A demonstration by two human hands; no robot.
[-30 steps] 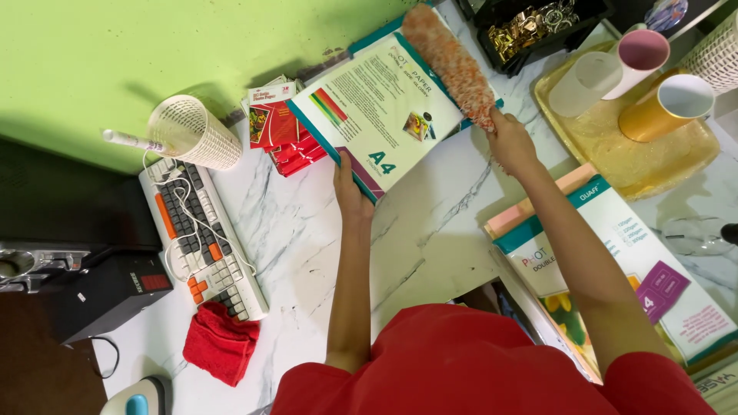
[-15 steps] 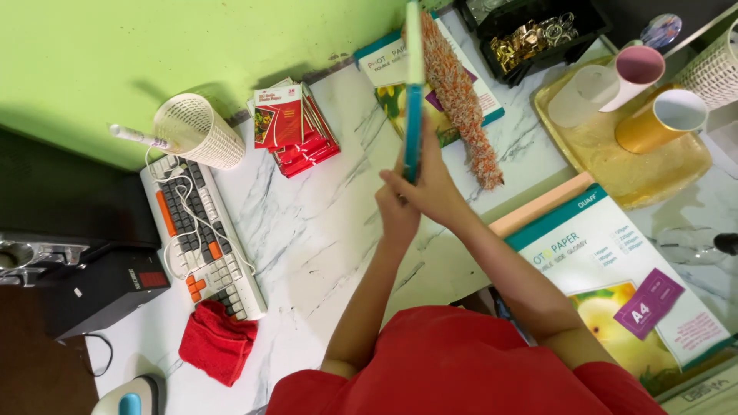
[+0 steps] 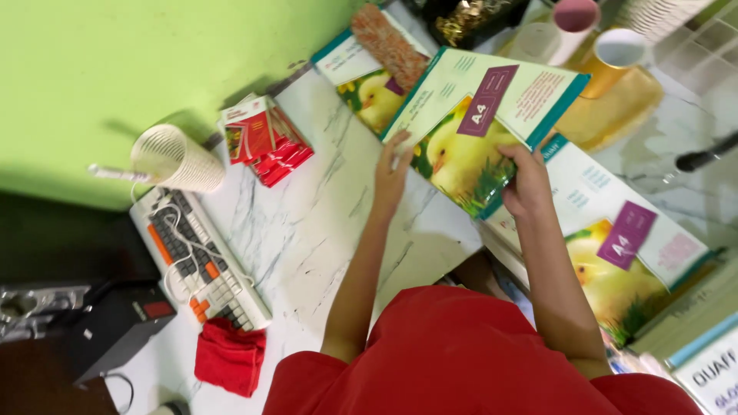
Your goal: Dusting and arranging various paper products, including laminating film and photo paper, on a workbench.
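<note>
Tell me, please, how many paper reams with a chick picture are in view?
3: one held in both hands, one on the counter behind it, one at the right. Others may be hidden.

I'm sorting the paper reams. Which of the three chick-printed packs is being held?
The middle pack, gripped by the left hand and right hand. The far pack and near pack lie untouched.

Stationery or copy shop, service counter: white marble-patterned counter (image 3: 307, 230) running along a green wall (image 3: 115, 61). Wrapped paper reams (image 3: 615, 246) lying stacked at the right edge; keyboard (image 3: 200, 257) sitting at the left edge; red packets (image 3: 265, 138) and mesh cup (image 3: 173, 157) resting against the wall.
</note>
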